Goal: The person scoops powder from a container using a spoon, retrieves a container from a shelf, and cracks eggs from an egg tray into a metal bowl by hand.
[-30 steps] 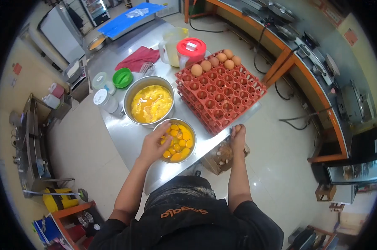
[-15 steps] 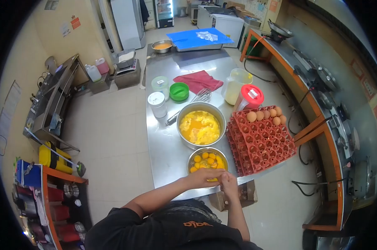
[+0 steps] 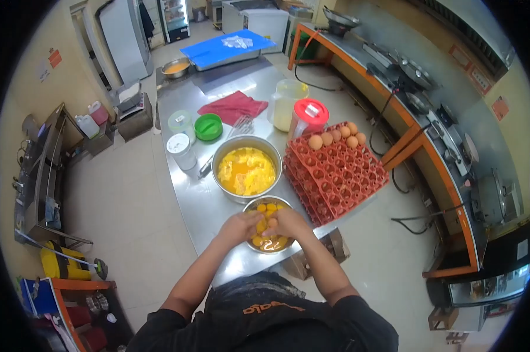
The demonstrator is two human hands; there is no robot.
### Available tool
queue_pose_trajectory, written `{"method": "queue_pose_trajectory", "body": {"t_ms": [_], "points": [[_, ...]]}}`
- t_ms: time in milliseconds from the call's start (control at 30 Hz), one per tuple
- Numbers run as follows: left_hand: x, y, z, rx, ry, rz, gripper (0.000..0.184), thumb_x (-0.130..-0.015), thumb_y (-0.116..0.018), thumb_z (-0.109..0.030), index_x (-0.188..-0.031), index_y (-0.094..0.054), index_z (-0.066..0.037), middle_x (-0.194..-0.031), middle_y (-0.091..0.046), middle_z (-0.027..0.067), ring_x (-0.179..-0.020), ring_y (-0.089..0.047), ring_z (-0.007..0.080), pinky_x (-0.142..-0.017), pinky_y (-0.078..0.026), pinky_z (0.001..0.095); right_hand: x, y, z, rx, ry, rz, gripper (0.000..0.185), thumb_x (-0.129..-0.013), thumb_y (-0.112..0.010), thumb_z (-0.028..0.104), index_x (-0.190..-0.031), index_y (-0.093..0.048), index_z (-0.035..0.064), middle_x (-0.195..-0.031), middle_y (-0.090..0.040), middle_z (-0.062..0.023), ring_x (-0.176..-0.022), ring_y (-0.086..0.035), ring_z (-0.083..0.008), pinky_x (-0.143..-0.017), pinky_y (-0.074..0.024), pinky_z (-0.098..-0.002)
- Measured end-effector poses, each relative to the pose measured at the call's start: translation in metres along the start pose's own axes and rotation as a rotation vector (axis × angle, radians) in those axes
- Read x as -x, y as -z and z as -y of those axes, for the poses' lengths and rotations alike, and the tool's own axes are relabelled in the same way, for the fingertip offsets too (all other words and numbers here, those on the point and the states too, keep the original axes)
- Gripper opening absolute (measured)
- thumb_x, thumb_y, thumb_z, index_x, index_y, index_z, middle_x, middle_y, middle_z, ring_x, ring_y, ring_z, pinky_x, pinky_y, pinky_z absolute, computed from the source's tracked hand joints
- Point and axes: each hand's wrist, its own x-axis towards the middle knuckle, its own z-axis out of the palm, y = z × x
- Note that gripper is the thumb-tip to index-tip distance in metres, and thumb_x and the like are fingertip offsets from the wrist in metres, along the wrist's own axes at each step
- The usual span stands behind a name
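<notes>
Over the small steel bowl (image 3: 252, 247), which holds several yolks and egg white, both my hands hover close together. My right hand (image 3: 291, 224) curls around a brown egg (image 3: 272, 223); whether it is whole or cracked I cannot tell. Just left of it, my left hand (image 3: 240, 229) reaches over the bowl's rim with fingers stretched out and nothing visible in them. A larger steel pot (image 3: 220, 190) of yellow egg mixture stands right behind the bowl. To the right, stacked red egg trays (image 3: 338, 176) carry several brown eggs (image 3: 315, 142) at their far edge.
A whisk (image 3: 241, 126) lies behind the pot, near a green bowl (image 3: 208, 127), lidded jar (image 3: 182, 151) and red cloth (image 3: 233, 108). A red-lidded container (image 3: 309, 114) and clear jug (image 3: 288, 97) stand behind the trays. A cardboard box (image 3: 335, 246) sits below the table edge.
My hands were together at the bowl's right front edge; now they are apart over the bowl, with a brown egg showing in the right. The view has shifted rightward.
</notes>
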Motion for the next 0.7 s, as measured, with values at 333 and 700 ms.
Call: {"method": "queue_pose_trajectory", "body": {"t_ms": [333,700], "points": [[-0.027,-0.013,-0.042,0.382,0.164,0.115,0.052,-0.079,-0.080,-0.008,-0.128,-0.062,-0.005,-0.125,-0.066,0.0177,-0.103,-0.071,0.0306,-0.087,-0.058,0.0387,0.045,-0.011,-0.025,-0.307,0.149,-0.231,0.058,-0.086,-0.075,0.047,-0.127,-0.058,0.0094,-0.101,-0.072,-0.0176,-0.094,-0.071,-0.0308,-0.084,-0.0543,-0.0406],[-0.085,-0.034,-0.100,0.371,-0.077,0.003,0.046,-0.082,-0.080,-0.016,-0.124,-0.064,-0.006,-0.134,-0.063,0.0141,-0.110,-0.065,0.0294,-0.097,-0.050,0.0401,0.173,-0.022,-0.174,-0.140,-0.687,-0.932,0.065,-0.075,-0.086,0.033,-0.124,-0.061,-0.0027,-0.117,-0.063,-0.0209,-0.108,-0.062,-0.0387,-0.095,-0.0497,-0.0476]]}}
